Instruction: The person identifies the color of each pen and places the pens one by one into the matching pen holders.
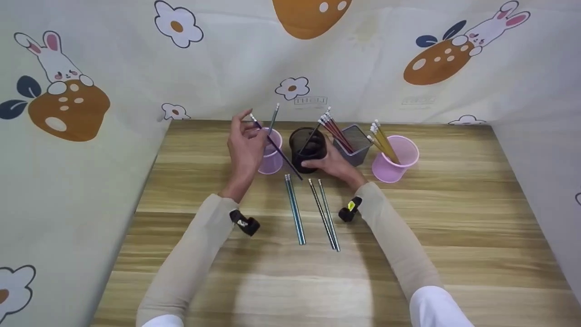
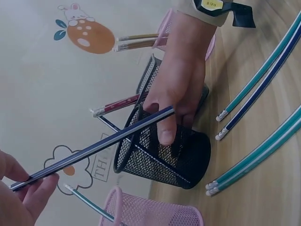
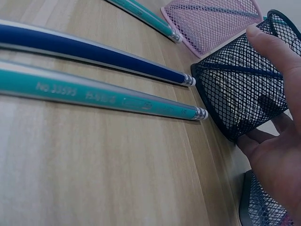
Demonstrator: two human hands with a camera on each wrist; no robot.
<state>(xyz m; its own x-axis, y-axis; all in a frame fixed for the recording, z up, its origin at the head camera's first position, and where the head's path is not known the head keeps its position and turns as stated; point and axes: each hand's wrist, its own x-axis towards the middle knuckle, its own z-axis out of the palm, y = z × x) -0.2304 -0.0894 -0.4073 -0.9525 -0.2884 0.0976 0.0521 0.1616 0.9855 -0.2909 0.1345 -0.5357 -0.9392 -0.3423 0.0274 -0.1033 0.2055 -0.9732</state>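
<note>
Head view: got a dark blue pencil (image 1: 277, 147) pinched in the left hand (image 1: 246, 147), kinda slanting by the left front of the black mesh cup (image 1: 302, 157). Gripping that cup round its side with the right hand (image 1: 335, 162). Got a pink cup (image 1: 271, 164) just left of it, a square holder (image 1: 358, 157) with red pencils (image 1: 337, 132) just right, plus four loose pencils (image 1: 296, 211) in front.

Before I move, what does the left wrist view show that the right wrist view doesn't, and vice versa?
Only left wrist: the left hand pinching a dark blue pencil, and the golden pencils.
Only right wrist: printed lettering on a loose teal pencil.
Both: the right hand gripping the black mesh cup, and pencils lying on the table.
</note>
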